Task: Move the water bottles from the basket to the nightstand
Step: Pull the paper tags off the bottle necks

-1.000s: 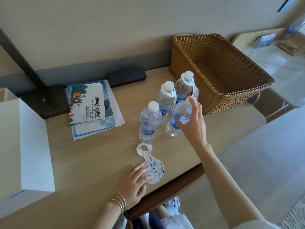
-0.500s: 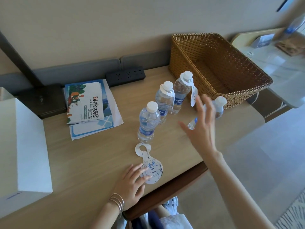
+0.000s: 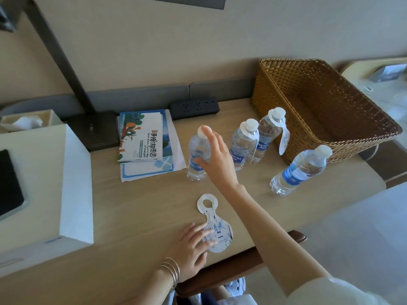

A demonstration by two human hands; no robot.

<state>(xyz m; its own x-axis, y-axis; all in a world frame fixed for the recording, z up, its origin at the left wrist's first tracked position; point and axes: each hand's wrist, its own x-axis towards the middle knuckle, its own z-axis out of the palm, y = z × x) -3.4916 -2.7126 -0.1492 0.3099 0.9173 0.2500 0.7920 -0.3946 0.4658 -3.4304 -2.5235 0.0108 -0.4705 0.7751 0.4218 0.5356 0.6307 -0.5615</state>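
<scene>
moved since before: right hand is being brought across from the bottle by the basket to the leftmost bottle; rightmost bottle is now being left standing alone.
right hand: is being held wide, fingers mostly straight, index tip being laid on the white cap, thumb being laid across the blue label; no closed grip is being shown.
left hand: is being held flat, straight fingers being rested on the paper neck tag near the front edge.
water bottles: four are being borne on the nightstand, all outside the basket; second bottle and third bottle are being stood close together.
rightmost bottle: is being stood just beside the basket's front corner, well apart from both hands.
other things: brochure, power strip and white box are being borne on the left and rear of the top.
</scene>
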